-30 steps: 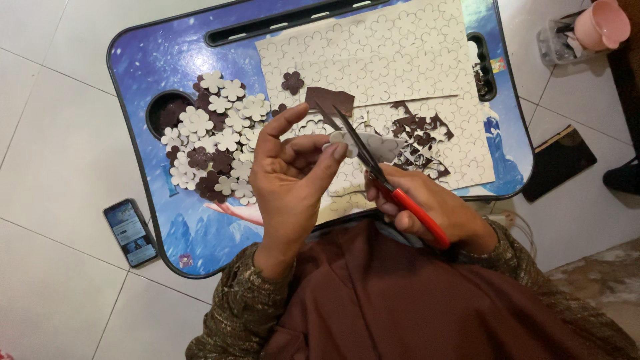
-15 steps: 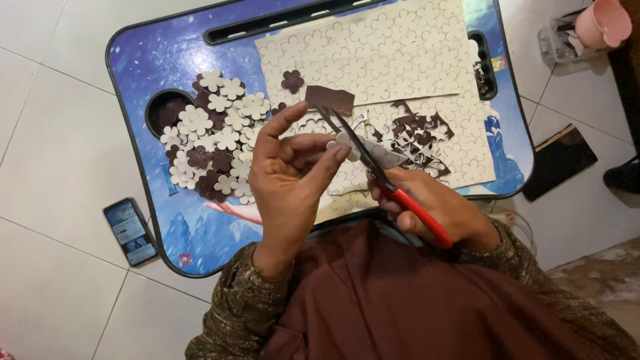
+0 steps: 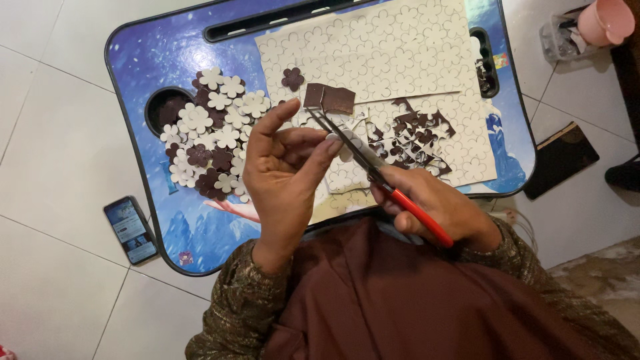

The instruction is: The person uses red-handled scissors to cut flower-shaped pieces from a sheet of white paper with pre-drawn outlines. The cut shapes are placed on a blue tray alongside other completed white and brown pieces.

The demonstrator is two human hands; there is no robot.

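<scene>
Left hand [image 3: 287, 170] raised over counter [image 3: 153, 57], fingertips pinching small pale flower cutout [image 3: 345, 143]. Right hand [image 3: 437, 210] wrapped round red-handled scissors [image 3: 373, 170], blades at cutout, tips near brown scrap [image 3: 330, 99]. Pile of cut flowers [image 3: 210, 133] left, punched sheet [image 3: 373, 47] behind. Phone [image 3: 131, 229] on floor.

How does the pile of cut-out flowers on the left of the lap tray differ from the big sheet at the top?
The flower pile is loose, overlapping pieces, some white and some dark brown; the sheet is one flat piece, showing white. The pile lies beside the tray's round cup hole; the sheet covers the tray's upper middle. Both show the same five-petal flower shape.
</scene>
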